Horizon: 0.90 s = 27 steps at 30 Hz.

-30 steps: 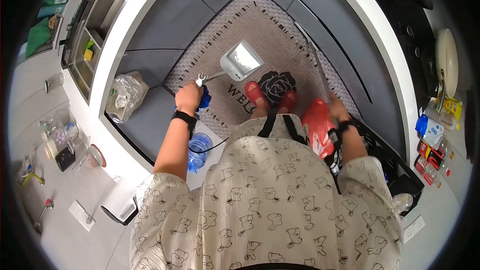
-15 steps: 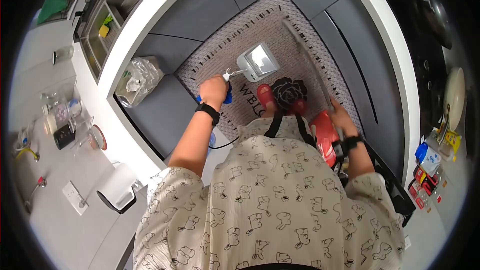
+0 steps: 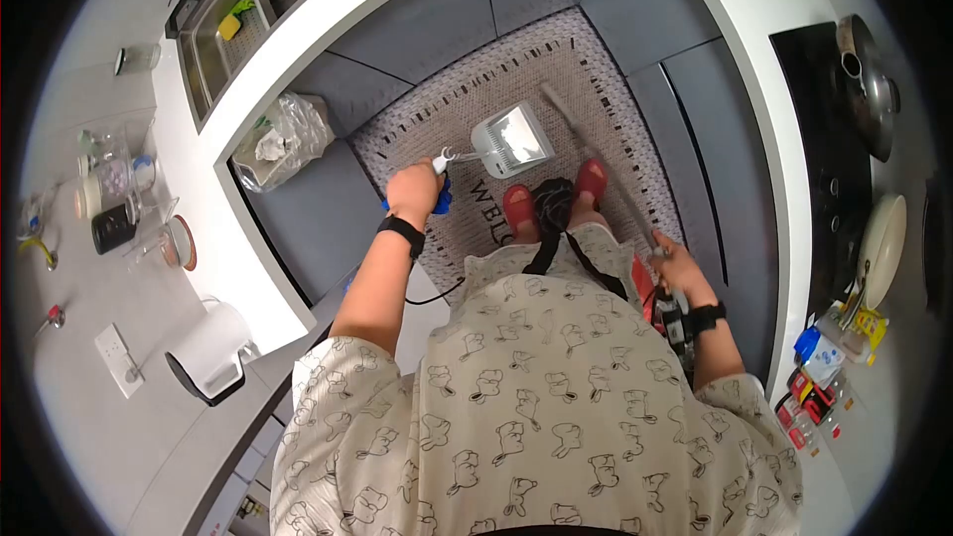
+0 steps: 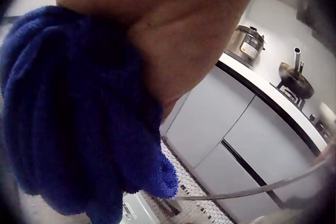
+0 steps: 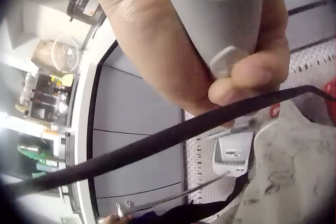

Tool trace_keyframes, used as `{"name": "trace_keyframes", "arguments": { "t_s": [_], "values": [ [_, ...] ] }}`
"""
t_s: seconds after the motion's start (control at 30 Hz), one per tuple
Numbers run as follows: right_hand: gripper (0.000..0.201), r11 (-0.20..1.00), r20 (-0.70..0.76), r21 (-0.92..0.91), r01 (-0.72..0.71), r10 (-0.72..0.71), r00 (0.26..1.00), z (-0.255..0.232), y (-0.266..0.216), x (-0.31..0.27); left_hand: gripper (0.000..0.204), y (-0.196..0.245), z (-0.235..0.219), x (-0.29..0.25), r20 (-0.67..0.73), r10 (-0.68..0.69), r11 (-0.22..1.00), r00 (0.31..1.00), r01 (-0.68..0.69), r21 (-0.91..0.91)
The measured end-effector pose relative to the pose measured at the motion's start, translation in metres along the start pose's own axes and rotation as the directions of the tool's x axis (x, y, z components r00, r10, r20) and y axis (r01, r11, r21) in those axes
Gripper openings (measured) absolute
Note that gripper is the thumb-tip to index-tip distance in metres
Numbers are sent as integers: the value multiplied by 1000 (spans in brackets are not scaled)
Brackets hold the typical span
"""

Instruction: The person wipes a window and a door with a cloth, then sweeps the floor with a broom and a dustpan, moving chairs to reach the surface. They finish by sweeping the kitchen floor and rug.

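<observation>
The left hand (image 3: pixel 414 189) has its grip closed round the white end (image 3: pixel 441 163) of the dustpan's thin handle. A deep-blue cloth (image 4: pixel 79 113) is bundled at this hand; how it is held cannot be told. The right hand (image 3: pixel 685 273) has its fingers and thumb curled round the smooth grey handle (image 5: pixel 226 19) of a long, slim pole (image 3: pixel 563 107); the pole's far end is near the dustpan, and no brush head can be made out.

The dustpan (image 3: pixel 511 141) shows over the woven mat (image 3: pixel 447 119), in front of the feet; whether it touches the mat is unclear. It is pale grey plastic, squarish, with a row of comb-like teeth, and a strong glare crosses its inside. No dirt can be picked out in it, so how much is done cannot be judged. Both tools being in hand suggests work under way rather than put away, with neither yet released.

Beneath the dustpan the mat is coarse and beige, with dark dashes along a paler border, part of a word in dark letters and a black patterned patch. Red open-toed slippers (image 3: pixel 518 206) are just beside the dustpan. To its left, a crumpled clear plastic bag (image 3: pixel 288 139) is by the flat grey cabinet fronts (image 3: pixel 417 25), under the white table (image 3: pixel 288 60).
</observation>
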State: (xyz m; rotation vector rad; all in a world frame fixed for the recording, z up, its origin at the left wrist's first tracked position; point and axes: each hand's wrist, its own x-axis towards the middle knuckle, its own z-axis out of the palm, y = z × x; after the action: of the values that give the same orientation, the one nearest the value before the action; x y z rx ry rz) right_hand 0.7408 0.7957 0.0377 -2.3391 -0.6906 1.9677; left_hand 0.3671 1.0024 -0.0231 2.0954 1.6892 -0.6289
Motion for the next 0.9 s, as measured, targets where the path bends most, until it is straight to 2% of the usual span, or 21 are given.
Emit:
{"name": "trace_keyframes", "arguments": {
  "t_s": [0.03,0.1,0.17,0.2,0.23,0.27,0.3,0.33,0.4,0.43,0.5,0.53,0.63,0.7,0.73,0.8,0.87,0.9],
  "values": [
    [62,1000,1,-13,3,-3,1000,-8,-8,13,28,-1,-4,-2,-2,-10,1000,1000,10,-9],
    [62,999,-128,8,48,-47,991,-21,-22,51,28,-3,-18,-9,-28,-79,996,997,78,-33],
    [61,999,-157,-16,34,-36,987,-33,-31,101,28,-5,-24,-13,-42,-109,993,993,106,-58],
    [60,990,-102,-134,38,-52,993,-30,-41,116,28,-6,-22,-15,-42,-142,988,989,139,-65],
    [60,988,-98,-149,45,-60,993,-18,-40,123,29,-7,-19,-17,-41,-176,982,984,173,-73],
    [60,915,-58,-376,147,-182,982,-1,-36,127,29,-9,-8,-19,-42,-195,978,980,191,-86],
    [59,789,5,-567,237,-285,959,15,-31,125,29,-13,1,-18,-41,-199,977,979,195,-86],
    [59,784,9,-574,234,-279,960,23,-29,115,29,-16,9,-16,-32,-224,973,974,222,-66],
    [61,865,168,-404,298,-250,954,29,-36,90,29,-28,9,-13,-23,-245,968,969,243,-65],
    [61,862,171,-412,294,-243,955,20,-57,67,29,-38,9,-11,-16,-249,966,968,248,-72],
    [63,948,274,-310,75,14,962,-3,-103,17,28,-57,9,-7,36,-280,958,959,282,-48],
    [63,945,275,-320,70,22,961,-4,-102,11,28,-64,5,-11,45,-272,961,961,274,-43],
    [57,963,197,-266,40,14,980,-16,-103,5,28,-74,1,-24,-26,-227,972,974,225,-70],
    [53,959,26,-262,107,-104,994,-21,-114,13,26,-72,-4,-29,-49,-236,968,971,230,-103],
    [53,957,27,-270,109,-106,994,-26,-117,26,26,-71,-8,-30,-47,-261,959,964,254,-123],
    [48,947,-56,-243,211,-231,971,-38,-123,70,26,-70,-10,-27,-46,-278,953,960,269,-140],
    [43,998,-53,-70,-2,-2,999,-48,-144,115,25,-66,-11,-15,-50,-275,950,960,263,-167],
    [43,997,-55,-74,-2,-2,998,-46,-147,114,25,-63,-12,-8,-55,-270,948,961,255,-191]
  ]
}}
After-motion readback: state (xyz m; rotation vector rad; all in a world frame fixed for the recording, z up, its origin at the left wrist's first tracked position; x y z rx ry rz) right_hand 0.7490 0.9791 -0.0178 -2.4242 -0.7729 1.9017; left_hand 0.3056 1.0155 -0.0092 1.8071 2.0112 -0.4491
